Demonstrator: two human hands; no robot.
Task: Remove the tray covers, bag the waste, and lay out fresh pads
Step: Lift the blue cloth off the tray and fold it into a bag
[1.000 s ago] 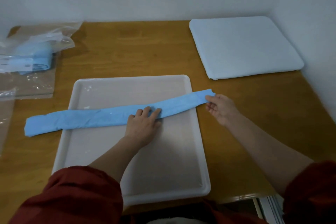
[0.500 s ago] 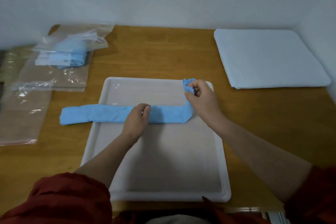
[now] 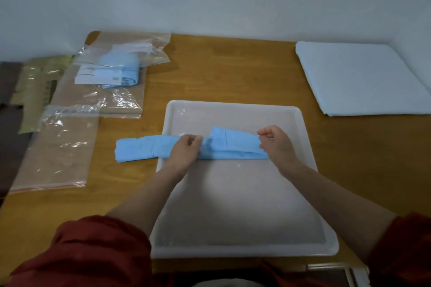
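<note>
- Blue cover strip (image 3: 144, 150) lies across the white tray (image 3: 233, 249). Its left end hangs past the rim onto the wooden table (image 3: 221, 70), and its right part is folded back over itself.
- I see the left hand (image 3: 185, 152) pinching the strip near its middle, fingers curled.
- The right hand (image 3: 278, 145) grips the fold at the strip's right end.
- On my feed a clear bag (image 3: 123, 65) holding blue material sits far left, and stacked white pads (image 3: 361, 79) far right.

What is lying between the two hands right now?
In the head view, the doubled-over stretch of the blue cover spans from the left hand to the right hand, resting on the white tray.
</note>
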